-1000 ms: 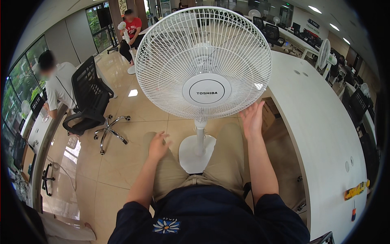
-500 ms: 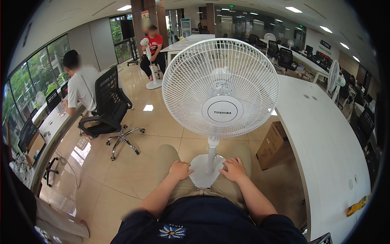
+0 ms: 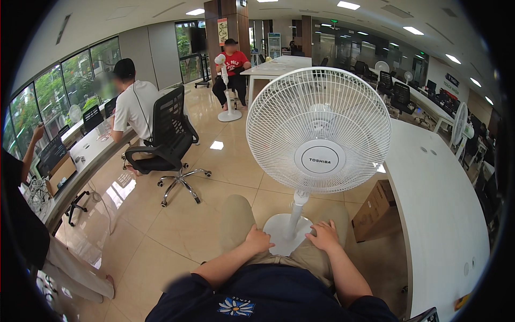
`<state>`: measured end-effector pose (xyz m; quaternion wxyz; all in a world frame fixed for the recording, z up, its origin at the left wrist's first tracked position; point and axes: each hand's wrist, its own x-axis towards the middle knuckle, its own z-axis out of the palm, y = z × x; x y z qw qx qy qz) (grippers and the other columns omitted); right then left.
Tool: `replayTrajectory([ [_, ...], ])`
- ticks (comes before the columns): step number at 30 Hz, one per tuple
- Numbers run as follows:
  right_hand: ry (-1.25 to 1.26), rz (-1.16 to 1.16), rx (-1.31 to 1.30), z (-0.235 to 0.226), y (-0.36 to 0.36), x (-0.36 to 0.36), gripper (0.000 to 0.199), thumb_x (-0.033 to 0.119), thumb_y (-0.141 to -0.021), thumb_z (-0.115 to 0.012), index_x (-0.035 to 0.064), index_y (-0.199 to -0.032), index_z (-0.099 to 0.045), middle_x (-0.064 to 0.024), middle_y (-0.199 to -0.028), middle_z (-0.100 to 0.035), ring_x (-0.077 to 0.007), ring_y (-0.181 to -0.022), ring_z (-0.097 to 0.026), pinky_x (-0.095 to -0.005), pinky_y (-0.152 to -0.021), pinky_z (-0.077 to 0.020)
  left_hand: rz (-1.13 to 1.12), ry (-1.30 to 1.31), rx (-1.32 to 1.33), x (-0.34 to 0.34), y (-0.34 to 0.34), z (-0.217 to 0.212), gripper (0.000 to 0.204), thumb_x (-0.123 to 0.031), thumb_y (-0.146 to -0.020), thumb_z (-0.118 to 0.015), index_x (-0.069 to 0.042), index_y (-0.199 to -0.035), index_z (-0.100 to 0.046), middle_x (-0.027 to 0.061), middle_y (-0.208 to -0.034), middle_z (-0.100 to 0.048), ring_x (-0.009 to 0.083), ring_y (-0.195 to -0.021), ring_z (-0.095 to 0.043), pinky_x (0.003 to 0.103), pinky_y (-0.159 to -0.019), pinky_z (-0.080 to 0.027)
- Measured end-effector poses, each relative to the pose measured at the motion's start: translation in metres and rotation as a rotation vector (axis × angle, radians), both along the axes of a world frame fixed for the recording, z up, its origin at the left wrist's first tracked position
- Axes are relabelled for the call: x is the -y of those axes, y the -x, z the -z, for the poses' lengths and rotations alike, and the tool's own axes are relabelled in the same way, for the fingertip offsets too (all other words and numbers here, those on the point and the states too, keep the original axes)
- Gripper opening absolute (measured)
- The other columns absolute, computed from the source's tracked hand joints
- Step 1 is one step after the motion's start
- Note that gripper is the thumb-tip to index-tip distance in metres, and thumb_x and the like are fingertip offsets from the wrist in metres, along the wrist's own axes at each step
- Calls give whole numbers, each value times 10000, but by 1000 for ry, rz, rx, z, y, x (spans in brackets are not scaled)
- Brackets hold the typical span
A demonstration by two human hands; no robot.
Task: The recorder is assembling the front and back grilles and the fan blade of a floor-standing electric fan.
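A white pedestal fan [image 3: 320, 155] stands upright right before me, its round wire cage tilted slightly up toward me. Its short pole [image 3: 295, 214] rises from a flat white base [image 3: 284, 225] lying between my thighs. At the left edge of that base is my left hand [image 3: 259, 239], resting on my thigh with its fingertips at the rim. My right hand [image 3: 325, 235] lies on the other thigh, fingers apart, its thumb side by the base's right edge. Neither hand is wrapped round the fan.
A long white table [image 3: 429, 198] runs along my right, with a cardboard box [image 3: 375, 212] beneath it. A black office chair [image 3: 170, 145] stands ahead left, near a seated person in white [image 3: 140, 104]. Farther off, a person in red sits behind another white fan [image 3: 228, 102].
My view has swung left and up, so the fan appears farther right and lower. Both hands stay beside the base. At far left, a standing person's raised arm now shows.
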<state>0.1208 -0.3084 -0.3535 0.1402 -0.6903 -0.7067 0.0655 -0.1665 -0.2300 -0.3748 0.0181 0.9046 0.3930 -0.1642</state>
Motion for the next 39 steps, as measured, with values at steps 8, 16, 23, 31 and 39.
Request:
replayTrajectory([
  [8,205,-296,-464,27,53,4,561,458,-936,-704,33,-1300,-658,-200,-1241,-698,-377,-1174,-652,-465,-1054,-489,-40,123,138,13,-13,2,554,-605,-950,-581,-167,-1268,-700,92,-1199,-744,271,-1170,-678,509,-1100,-394],
  [16,-115,-313,-731,21,107,19,380,364,-1002,-641,15,-1151,-658,-217,-1220,-657,-385,-1190,-604,-446,-1032,-473,-192,805,1157,-19,-15,49,353,-113,-874,-747,21,-1195,-687,121,-1078,-745,181,-983,-696,317,-848,-568],
  [23,-230,-194,-599,-7,97,31,348,379,-999,-629,35,-945,-617,-166,-975,-694,-388,-985,-650,-481,-833,-496,-186,1077,1124,5,-51,45,282,-176,-1008,-579,5,-1204,-672,109,-1160,-707,175,-1048,-657,334,-893,-546],
  [31,-164,-92,-755,11,103,23,390,429,-990,-654,46,-923,-678,-209,-859,-717,-398,-777,-692,-463,-688,-525,-192,895,978,9,-38,71,340,-245,-1060,-488,7,-1222,-649,113,-1225,-672,205,-1145,-615,360,-982,-508],
  [39,-144,-113,-900,16,114,22,298,296,-989,-688,0,-961,-668,-163,-838,-716,-262,-763,-701,-367,-700,-536,-143,1020,1070,24,-45,45,313,-199,-1047,-480,-4,-1243,-628,127,-1260,-664,193,-1191,-591,350,-1040,-469],
])
